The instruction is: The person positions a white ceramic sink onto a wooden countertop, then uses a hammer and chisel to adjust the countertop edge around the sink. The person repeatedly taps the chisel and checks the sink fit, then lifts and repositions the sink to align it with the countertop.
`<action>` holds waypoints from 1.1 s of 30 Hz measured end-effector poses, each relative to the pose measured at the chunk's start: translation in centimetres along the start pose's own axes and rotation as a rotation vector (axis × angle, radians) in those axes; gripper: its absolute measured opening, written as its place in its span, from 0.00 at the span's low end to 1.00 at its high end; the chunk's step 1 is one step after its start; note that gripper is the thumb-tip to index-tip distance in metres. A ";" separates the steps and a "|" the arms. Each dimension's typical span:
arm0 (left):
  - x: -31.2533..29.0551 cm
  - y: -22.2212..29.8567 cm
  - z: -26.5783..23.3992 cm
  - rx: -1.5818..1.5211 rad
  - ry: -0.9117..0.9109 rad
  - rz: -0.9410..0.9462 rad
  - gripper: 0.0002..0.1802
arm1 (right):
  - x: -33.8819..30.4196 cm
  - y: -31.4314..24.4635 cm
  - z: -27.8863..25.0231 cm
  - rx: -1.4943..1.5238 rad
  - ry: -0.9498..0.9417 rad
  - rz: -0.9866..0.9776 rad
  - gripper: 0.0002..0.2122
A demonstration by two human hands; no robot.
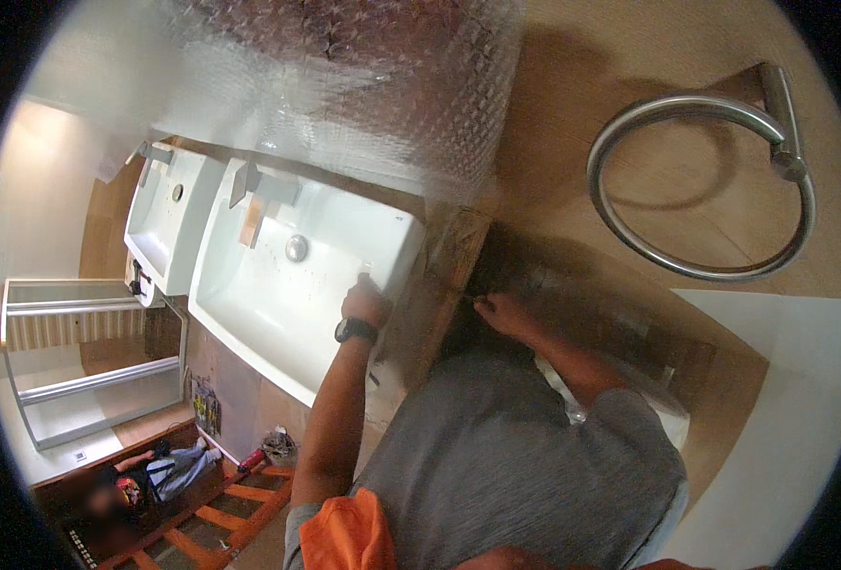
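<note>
The white sink point(321, 214) is set just left of the centre, toward 9 and 10 o'clock, with its grey faucet point(273, 188) placed at its 11 o'clock side and a round drain point(296, 248) fitted in the basin; over the sink's 4 o'clock side the left hand point(367, 302) is held, its fingers curled in as in a loose fist; whether anything is gripped in it, or whether the basin is touched, cannot be told; a dark watch point(355, 330) is worn on that wrist.

The right hand point(498, 313) is seen between 3 and 4 o'clock of the centre, near a brown edge point(458, 271), with its fingers bent; it is partly lost in shadow, and whether something is grasped or the fingers are free cannot be told.

Toward 11 o'clock a large bulk is covered by clear bubble wrap point(363, 104); between 2 and 3 o'clock a metal towel ring point(603, 185) is mounted on a tan wall point(582, 57); between 9 and 10 o'clock a second white sink point(162, 233) is placed beside the first; at 8 o'clock another person point(178, 470) is seen low down, near an orange ladder point(216, 518); between 6 and 7 o'clock orange cloth point(349, 532) is shown beside a grey shirt point(506, 456).
</note>
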State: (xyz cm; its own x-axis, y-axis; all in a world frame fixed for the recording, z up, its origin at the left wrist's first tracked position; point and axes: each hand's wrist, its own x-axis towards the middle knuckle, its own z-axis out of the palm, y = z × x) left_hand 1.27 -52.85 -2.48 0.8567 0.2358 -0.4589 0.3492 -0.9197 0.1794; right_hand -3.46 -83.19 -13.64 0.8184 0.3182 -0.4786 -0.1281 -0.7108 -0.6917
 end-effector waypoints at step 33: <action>0.8 -1.6 -1.1 0.008 -0.141 0.128 0.32 | 1.6 -2.9 3.6 -0.109 -0.065 0.132 0.27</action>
State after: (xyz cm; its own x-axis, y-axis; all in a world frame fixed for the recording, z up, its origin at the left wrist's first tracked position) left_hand 1.80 -50.89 -2.21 0.8320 0.0709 -0.5502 0.2375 -0.9418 0.2378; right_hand -3.82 -78.37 -14.39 0.7601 0.2548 -0.5978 -0.1679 -0.8117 -0.5594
